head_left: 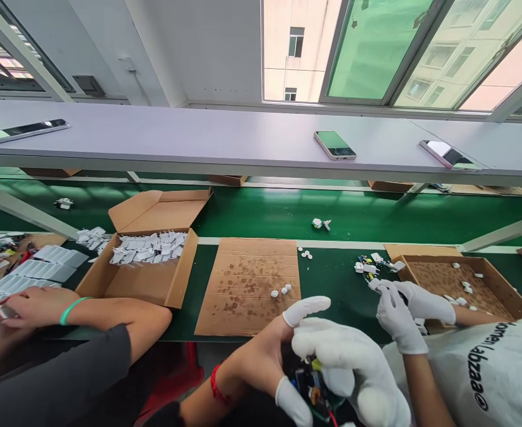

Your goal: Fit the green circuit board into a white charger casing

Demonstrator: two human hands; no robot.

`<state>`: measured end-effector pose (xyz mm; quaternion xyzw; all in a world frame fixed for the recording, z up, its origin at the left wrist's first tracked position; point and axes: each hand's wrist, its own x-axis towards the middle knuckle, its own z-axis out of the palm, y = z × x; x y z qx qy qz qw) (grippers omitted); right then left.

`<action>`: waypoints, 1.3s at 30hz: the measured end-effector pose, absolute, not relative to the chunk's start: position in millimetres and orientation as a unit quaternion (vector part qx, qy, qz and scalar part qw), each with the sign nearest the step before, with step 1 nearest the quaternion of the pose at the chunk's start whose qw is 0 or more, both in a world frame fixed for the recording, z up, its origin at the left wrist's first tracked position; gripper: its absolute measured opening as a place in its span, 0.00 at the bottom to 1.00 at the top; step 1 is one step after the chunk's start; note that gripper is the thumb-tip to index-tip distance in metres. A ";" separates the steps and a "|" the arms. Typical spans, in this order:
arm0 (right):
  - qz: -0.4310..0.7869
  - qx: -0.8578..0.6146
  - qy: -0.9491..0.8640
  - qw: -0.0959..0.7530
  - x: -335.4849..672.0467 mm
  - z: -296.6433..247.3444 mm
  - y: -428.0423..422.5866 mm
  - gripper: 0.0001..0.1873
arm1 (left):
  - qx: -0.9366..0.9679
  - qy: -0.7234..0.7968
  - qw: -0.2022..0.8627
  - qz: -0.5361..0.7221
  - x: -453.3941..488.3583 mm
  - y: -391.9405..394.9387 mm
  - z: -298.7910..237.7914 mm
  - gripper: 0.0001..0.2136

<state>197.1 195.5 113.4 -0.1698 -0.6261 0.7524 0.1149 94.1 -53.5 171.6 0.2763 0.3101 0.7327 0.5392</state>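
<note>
My left hand [261,359] wears white finger cots and a red bracelet. Its finger and thumb are spread apart, beside the board in my other hand. My right hand [354,367], in a white glove, curls around a small circuit board [314,382] with several components and a red wire. A rounded white piece [340,381] shows against the board under the gloved fingers. Part of the board is hidden by the glove. Beyond my hands lies a stained cardboard sheet [247,284] with several small white caps [280,292] on it.
At left, a co-worker's arm [96,311] crosses before an open box [183,273] of white parts. At right, a co-worker's gloved hands [398,314] work near circuit boards [372,264] and a shallow carton [510,290]. A shelf [199,133] with phones spans the bench.
</note>
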 end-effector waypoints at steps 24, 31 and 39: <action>0.760 -0.070 -0.636 0.111 171.4 100.8 246.6 0.20 | 0.426 0.386 0.525 0.627 65.9 -41.1 148.8 0.59; 0.763 0.056 -0.641 0.064 178.5 119.5 114.0 0.19 | 0.334 0.428 0.553 0.632 63.2 -40.3 130.0 0.61; 0.723 0.182 -0.665 0.044 175.5 139.9 112.3 0.33 | 0.388 0.429 0.565 0.589 56.3 -38.0 120.9 0.62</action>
